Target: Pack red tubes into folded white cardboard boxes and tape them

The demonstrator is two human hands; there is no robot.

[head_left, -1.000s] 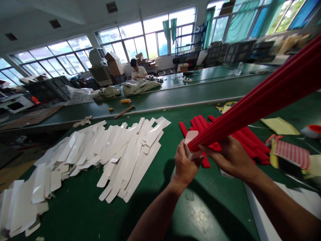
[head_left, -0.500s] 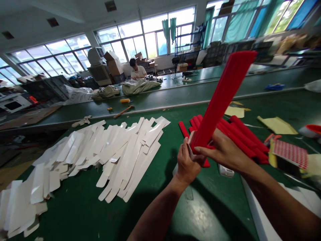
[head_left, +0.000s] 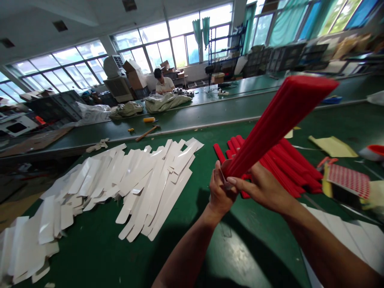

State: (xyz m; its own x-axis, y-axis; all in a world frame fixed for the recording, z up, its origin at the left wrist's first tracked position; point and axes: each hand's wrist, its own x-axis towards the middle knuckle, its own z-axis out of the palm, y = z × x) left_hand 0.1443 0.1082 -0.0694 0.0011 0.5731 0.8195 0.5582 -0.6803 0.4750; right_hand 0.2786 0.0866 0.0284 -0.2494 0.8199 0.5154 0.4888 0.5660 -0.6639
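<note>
A long flat red piece (head_left: 276,124), which looks soft or padded, slants up and to the right in front of me. Its lower end meets the open mouth of a white card box (head_left: 225,167), mostly hidden by my fingers. My left hand (head_left: 220,196) is closed around that box. My right hand (head_left: 265,187) is closed on the red piece near its lower end, the thumb against the box's mouth and the other fingers behind. Several similar red pieces (head_left: 286,170) lie on the green table just beyond. To the left spreads a pile of flat white card boxes (head_left: 162,188).
More white boxes (head_left: 339,228) lie under my right forearm. Right of the red pieces are a red-dotted pad (head_left: 348,182), yellow paper (head_left: 333,147) and an orange-and-white roll (head_left: 373,153). A hammer (head_left: 147,133) lies across the table. A person (head_left: 163,83) sits at the far bench.
The red piece has tipped further right, its upper end lower and nearer to me. Both hands have shifted slightly and keep their holds. The white boxes at right show more.
</note>
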